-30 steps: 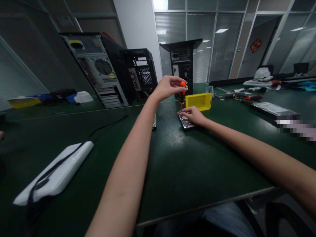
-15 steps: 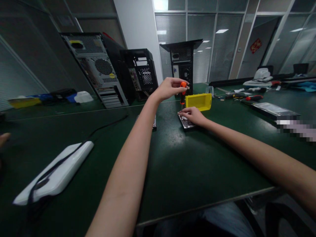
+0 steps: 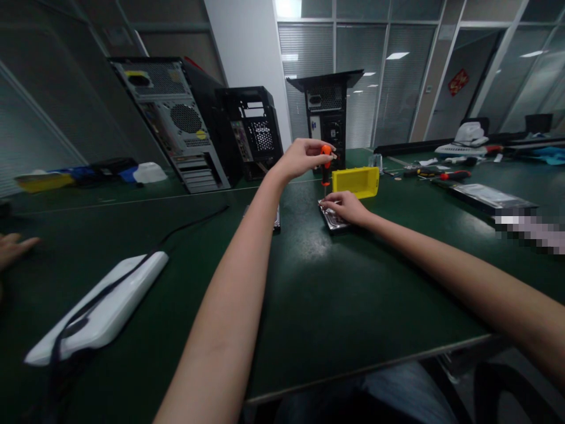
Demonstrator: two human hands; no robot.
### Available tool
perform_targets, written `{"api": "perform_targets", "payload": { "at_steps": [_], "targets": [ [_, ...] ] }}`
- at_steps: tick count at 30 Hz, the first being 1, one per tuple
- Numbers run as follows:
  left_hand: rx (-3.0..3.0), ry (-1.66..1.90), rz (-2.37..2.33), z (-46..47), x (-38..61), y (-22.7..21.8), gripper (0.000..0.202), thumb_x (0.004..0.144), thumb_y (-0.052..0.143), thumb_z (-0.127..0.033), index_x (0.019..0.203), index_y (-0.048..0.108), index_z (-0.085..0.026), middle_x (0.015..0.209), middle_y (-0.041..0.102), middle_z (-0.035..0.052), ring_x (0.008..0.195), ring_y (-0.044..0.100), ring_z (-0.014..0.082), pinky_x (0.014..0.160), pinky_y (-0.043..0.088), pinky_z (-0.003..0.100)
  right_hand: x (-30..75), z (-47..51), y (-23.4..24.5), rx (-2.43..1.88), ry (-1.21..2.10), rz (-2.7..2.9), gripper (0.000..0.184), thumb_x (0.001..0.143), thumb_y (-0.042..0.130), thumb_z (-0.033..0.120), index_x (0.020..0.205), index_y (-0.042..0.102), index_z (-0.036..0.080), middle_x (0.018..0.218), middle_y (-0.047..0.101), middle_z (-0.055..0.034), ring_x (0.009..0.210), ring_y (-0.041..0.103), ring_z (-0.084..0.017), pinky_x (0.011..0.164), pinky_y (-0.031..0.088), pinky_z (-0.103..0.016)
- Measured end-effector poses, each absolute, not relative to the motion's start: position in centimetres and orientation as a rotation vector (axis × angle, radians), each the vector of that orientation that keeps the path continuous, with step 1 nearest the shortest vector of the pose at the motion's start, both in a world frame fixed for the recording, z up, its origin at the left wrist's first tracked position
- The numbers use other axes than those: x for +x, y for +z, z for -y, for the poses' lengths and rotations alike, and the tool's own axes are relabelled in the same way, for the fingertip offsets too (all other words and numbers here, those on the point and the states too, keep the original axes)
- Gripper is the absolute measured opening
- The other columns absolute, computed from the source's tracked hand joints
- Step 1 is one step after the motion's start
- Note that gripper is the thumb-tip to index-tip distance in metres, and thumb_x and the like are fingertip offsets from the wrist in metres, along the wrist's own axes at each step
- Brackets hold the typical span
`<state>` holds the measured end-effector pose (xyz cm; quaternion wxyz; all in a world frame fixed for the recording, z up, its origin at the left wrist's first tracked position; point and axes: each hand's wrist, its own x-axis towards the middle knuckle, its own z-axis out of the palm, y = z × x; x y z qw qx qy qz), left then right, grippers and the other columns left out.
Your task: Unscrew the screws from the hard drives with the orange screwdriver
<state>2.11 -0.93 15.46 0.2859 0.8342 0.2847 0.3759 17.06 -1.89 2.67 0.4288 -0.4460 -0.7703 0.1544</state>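
Screwdriver (image 3: 325, 175) upright at hard drive (image 3: 332, 222)
Left hand (image 3: 300, 158) pinches it above; right hand (image 3: 348, 207) half-curled on the hard drive, hold unclear.

1 of a co-worker's hands (image 3: 14, 249) farther into view at left

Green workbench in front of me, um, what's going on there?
The person's left hand holds an orange-and-black screwdriver upright by the top of its handle, shaft pointing down toward a silver-and-black rectangular hard drive on the green tabletop. The right hand rests over that drive, fingers near the shaft; whether they touch it is unclear. Just beyond is an open yellow plastic box. Another person's hand shows at the left edge.
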Motion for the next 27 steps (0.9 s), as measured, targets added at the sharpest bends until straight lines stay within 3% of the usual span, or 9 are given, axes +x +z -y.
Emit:
{"api": "perform_targets", "payload": {
  "at_steps": [9,22,27],
  "targets": [
    [2.249,1.016,-0.758,0.1,2.0,15.2,0.032,0.073,0.07,-0.021,0.102,0.067,-0.009,0.101,0.069,0.0111,0.095,0.062,0.0189,0.085,0.05,0.033,17.1,1.4,2.3,-1.102,0.422,1.91,0.026,0.086,0.057,0.029,0.099,0.073,0.013,0.095,0.073,-0.0083,0.088,0.066,-0.018,0.082,0.048,-0.028],
    [2.257,0.972,-0.768,0.3,1.9,15.3,0.032,0.075,0.069,-0.023,0.104,0.066,-0.01,0.103,0.069,0.0108,0.097,0.061,0.0186,0.085,0.048,0.032,17.1,1.7,2.6,-1.101,0.409,1.931,0.023,0.086,0.057,0.028,0.095,0.074,0.014,0.096,0.073,-0.0071,0.09,0.066,-0.017,0.081,0.047,-0.026],
    [2.297,0.951,-0.722,0.7,2.3,15.2,0.033,0.075,0.068,-0.024,0.104,0.067,-0.009,0.099,0.069,0.011,0.095,0.061,0.0189,0.084,0.048,0.034,17.1,1.8,2.7,-1.12,0.405,1.915,0.026,0.084,0.06,0.032,0.086,0.075,0.011,0.085,0.073,-0.008,0.078,0.065,-0.017,0.075,0.047,-0.026]
  ]
}}
